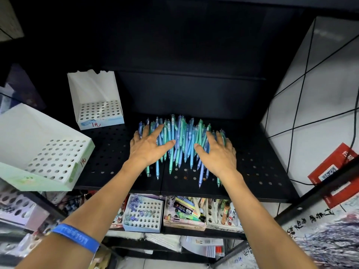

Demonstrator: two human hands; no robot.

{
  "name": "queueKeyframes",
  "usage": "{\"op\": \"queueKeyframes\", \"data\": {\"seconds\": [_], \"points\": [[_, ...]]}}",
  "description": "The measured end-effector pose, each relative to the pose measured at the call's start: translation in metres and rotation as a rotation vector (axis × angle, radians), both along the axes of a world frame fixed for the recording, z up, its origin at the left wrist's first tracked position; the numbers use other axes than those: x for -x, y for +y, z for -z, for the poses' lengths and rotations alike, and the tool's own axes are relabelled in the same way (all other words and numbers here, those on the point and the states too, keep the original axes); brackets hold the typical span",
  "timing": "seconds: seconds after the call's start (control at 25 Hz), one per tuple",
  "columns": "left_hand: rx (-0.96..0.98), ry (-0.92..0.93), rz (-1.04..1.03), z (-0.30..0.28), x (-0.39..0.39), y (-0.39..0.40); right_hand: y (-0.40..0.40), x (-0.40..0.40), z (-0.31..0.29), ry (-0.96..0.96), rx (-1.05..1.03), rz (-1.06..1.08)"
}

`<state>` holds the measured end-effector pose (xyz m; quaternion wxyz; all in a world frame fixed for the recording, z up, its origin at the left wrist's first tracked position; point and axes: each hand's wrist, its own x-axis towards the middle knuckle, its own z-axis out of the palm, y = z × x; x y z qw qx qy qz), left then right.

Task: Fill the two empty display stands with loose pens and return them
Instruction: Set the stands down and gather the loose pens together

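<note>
A heap of loose blue and green pens lies on the black perforated shelf. My left hand rests flat on the heap's left side with fingers spread. My right hand lies flat on its right side, fingers straight. An empty white display stand with a blue front stands upright at the shelf's back left. A second empty white stand with a green front sits tilted at the left, overhanging the shelf's edge.
Below the shelf a lower level holds a blue holed stand with a few pens and boxes of mixed stationery. A white tiled wall with a black cable and a red notice bounds the right side.
</note>
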<state>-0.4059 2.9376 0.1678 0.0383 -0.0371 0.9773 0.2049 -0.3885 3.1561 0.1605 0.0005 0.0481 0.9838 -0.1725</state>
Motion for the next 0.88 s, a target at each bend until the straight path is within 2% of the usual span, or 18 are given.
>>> {"op": "queueKeyframes", "data": {"seconds": [0.64,0.88], "points": [[-0.020,0.013,-0.007,-0.001,0.001,-0.007,0.018,0.000,-0.005,0.065,0.045,0.018],[-0.041,0.078,-0.016,-0.007,0.004,-0.012,0.015,0.026,-0.026,0.312,0.143,-0.054]]}}
